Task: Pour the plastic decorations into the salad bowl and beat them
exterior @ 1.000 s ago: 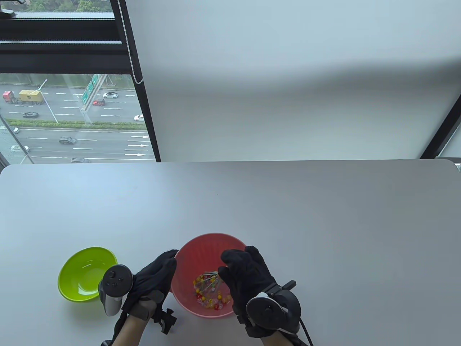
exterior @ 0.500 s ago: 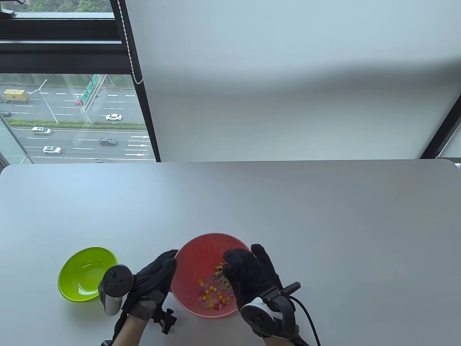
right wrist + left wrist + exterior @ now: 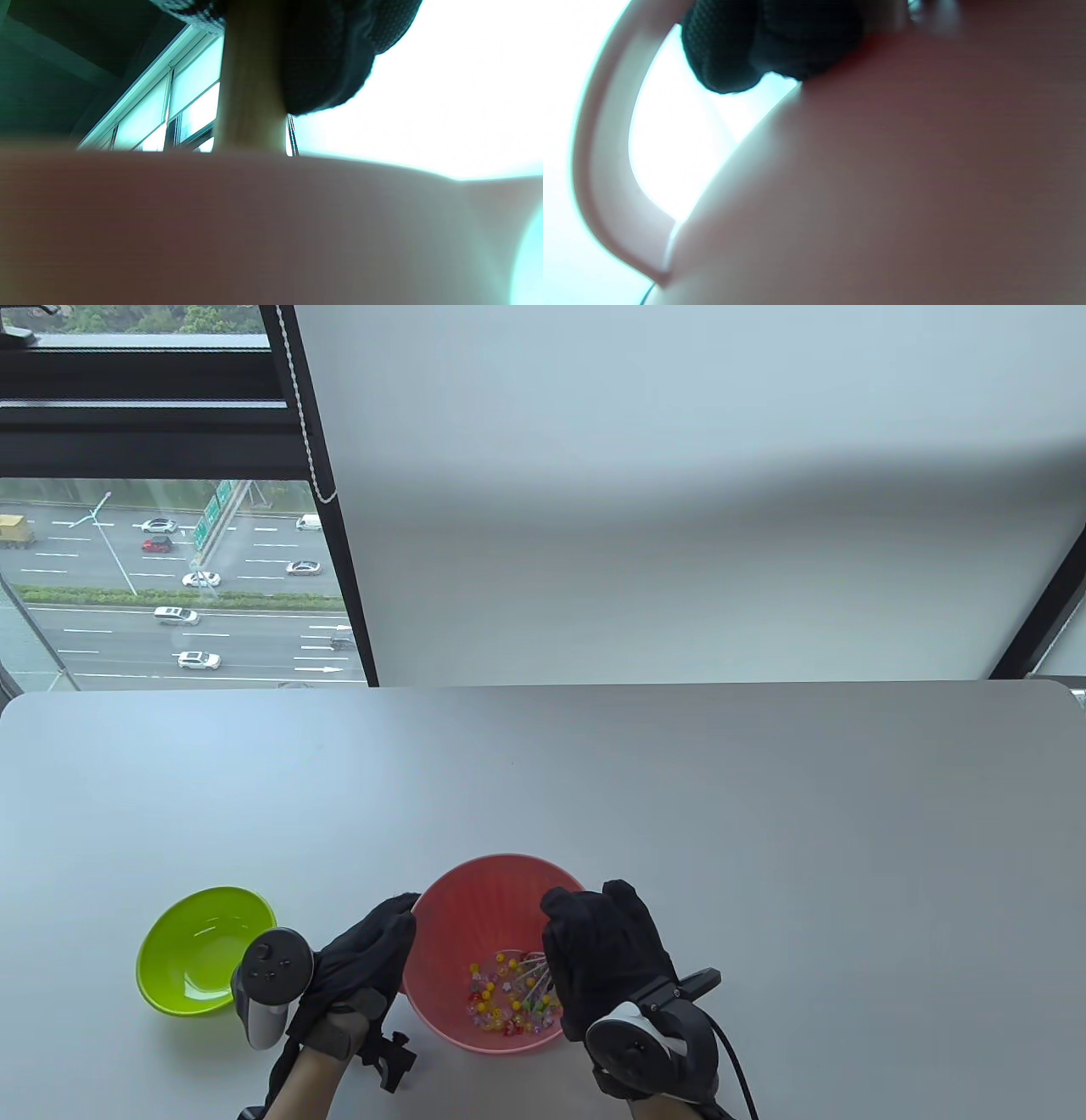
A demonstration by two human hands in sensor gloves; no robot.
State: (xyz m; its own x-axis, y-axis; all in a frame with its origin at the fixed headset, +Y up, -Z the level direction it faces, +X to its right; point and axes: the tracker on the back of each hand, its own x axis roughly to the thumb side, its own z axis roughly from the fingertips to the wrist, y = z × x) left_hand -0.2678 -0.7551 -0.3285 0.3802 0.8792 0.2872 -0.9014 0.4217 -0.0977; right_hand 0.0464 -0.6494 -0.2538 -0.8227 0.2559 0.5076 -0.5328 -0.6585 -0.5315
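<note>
Pink salad bowl (image 3: pixel 450 899) | left hand (image 3: pixel 365 954) grips rim | right hand (image 3: pixel 607 954) grips whisk (image 3: pixel 530 971) in decorations (image 3: pixel 501 997)

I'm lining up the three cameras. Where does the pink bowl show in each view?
Table view: pink bowl bottom centre, between both hands.
Left wrist view: its blurred wall fills the right and bottom, fingertips above.
Right wrist view: its wall fills the lower half.
Shared landmark: the bowl's rim.
</note>
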